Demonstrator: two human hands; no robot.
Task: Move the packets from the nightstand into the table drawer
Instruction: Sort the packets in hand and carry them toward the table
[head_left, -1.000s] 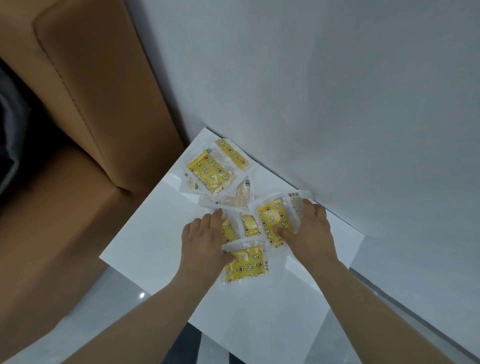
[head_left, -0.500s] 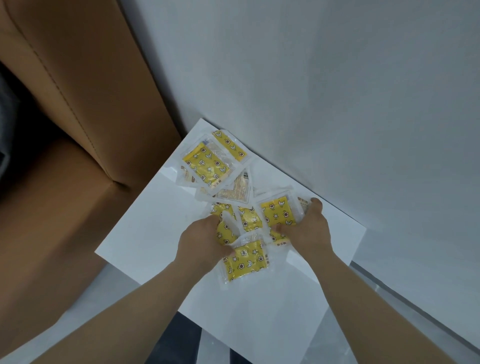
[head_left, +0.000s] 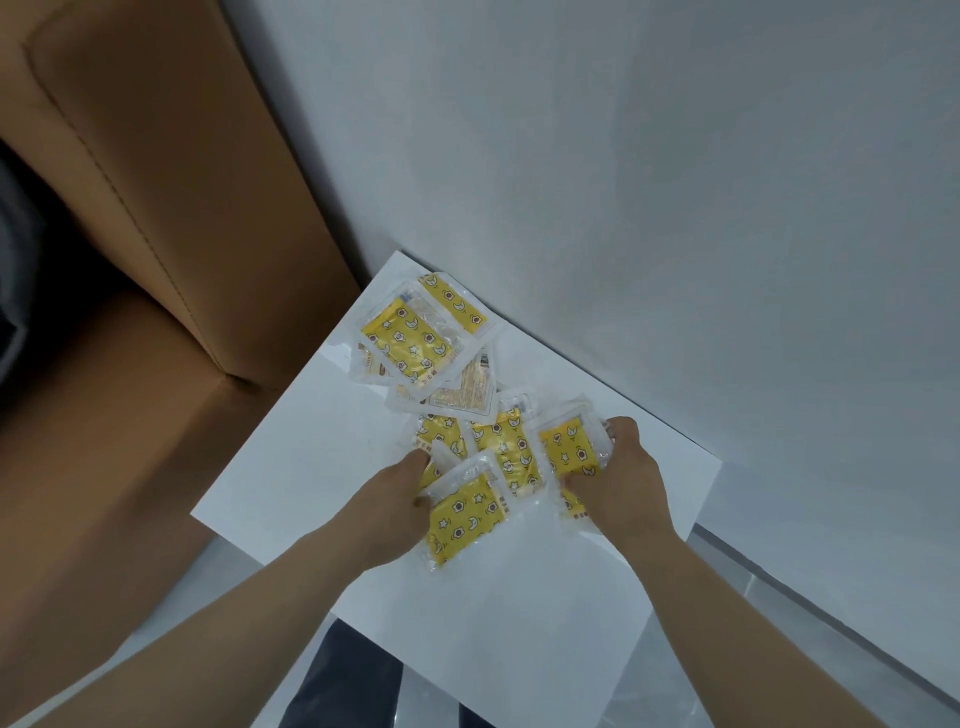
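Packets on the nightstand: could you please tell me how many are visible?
7: strip packet and corner packet overlapping farthest away, pale packet beside them, two middle packets, front packet in the left hand, right packet in the right hand. Overlaps may hide more.

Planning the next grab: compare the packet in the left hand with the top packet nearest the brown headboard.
The left hand grips the held packet; the far packet lies untouched. The held packet is at the front; the far packet sits at the back. Both are yellow in clear wrap.
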